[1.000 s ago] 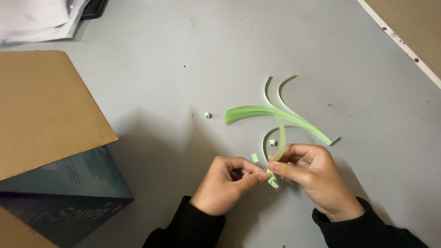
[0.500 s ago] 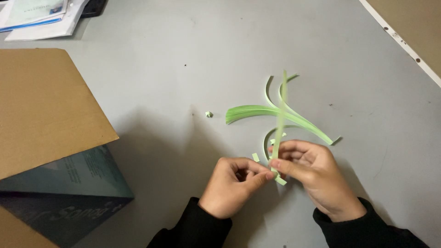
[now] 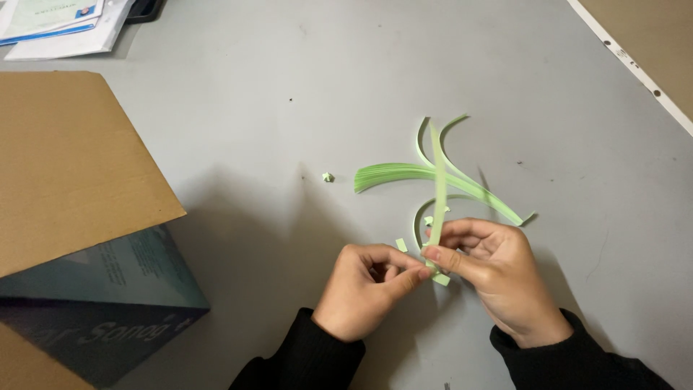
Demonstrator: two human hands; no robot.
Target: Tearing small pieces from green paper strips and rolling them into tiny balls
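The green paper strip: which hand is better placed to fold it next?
Probably the right hand: it pinches the green paper strip at its base, with the strip rising from its fingertips. The left hand only touches the folded end.

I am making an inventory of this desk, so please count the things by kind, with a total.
Bundle of green paper strips: 1
Loose curved green strips: 3
Green strip held in both hands: 1
Small green paper bits: 4
Cardboard box: 1
Paper stack: 1
Hands, left hand and right hand: 2
Total: 13
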